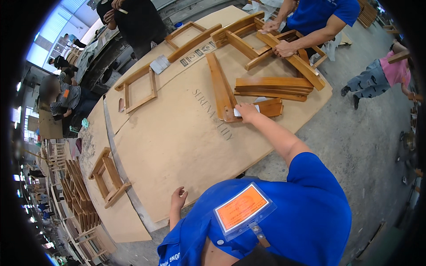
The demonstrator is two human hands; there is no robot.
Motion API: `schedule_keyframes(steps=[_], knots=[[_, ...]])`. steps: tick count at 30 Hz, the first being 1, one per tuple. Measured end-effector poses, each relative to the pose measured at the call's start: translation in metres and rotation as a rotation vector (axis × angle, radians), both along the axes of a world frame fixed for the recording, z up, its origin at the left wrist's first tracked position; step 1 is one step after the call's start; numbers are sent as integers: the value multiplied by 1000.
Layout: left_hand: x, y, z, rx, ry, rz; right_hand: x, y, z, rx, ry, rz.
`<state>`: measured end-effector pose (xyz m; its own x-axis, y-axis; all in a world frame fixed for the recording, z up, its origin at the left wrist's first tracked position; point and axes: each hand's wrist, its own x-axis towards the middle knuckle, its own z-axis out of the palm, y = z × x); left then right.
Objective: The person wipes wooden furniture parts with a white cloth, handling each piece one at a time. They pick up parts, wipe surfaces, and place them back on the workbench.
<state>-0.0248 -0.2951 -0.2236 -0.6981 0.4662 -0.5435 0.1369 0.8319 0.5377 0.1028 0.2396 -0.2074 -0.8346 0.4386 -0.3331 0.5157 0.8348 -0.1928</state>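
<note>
My right hand [246, 112] reaches out over the cardboard-covered table, fingers closed on a white folded sheet [237, 113] that may be paper or sandpaper. It lies at the near ends of varnished wooden slats [219, 86]. Just beyond it is a stack of brown wooden boards [274, 86], and a shorter board [271, 107] lies beside the hand. At the table's near edge my left hand [178, 198] hangs with loosely bent fingers apart, holding nothing.
Across the table, a co-worker's hands [284, 48] grip a wooden frame [248, 46]. More frames lie at the far edge [191, 44] and left [108, 177], with a grey folded pad [160, 64] nearby. A person in pink [397, 66] stands on the right.
</note>
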Motion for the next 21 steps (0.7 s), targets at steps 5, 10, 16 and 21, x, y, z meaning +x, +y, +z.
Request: schedule_keyframes(steps=[5,10,16,21], knots=[[-6,4,-3,77,8,9,-4,-4,21,-31,-7,43],[-15,40,20,281,-78,127,-13,-37,68,-268,199,60],[-24,104,74,712,-408,248,-9,-109,130,-873,398,180],[-30,154,110,1008,-830,697,0,-187,141,-869,366,488]])
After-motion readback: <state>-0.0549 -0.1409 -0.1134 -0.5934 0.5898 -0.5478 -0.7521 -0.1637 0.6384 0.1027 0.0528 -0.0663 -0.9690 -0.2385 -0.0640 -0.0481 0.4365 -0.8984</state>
